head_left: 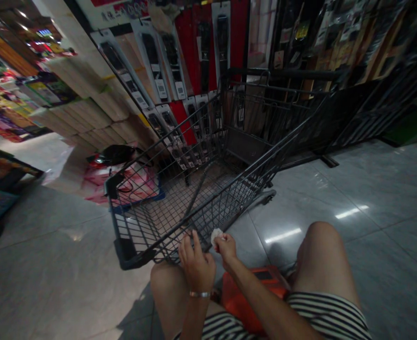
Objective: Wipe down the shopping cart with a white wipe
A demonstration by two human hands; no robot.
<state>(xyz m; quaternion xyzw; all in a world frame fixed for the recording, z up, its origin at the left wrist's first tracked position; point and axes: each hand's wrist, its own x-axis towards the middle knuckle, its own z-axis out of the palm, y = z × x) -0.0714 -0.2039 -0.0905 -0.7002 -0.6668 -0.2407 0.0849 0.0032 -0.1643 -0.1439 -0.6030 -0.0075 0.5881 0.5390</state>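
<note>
A dark wire shopping cart (126, 255) stands in front of me, its basket showing only bare wire mesh. My left hand (196, 265), with a silver bracelet at the wrist, reaches to the cart's near side. Its fingers are stretched and slightly apart against the wires; I cannot tell how firmly they touch. My right hand (226, 248) is closed, pinching a small crumpled white tissue-like piece (216, 234) just right of the left hand, close to the same mesh. A red-orange box-like object (240, 302) sits between my legs, partly hidden by my right forearm.
Packaged belt-like goods (154, 61) hang on a rack behind the cart. Stacked paper-like packs (74, 115) and pink packages (137, 182) with a black bag (115, 155) on them stand at left. Grey tile floor (381, 212) stretches to the right.
</note>
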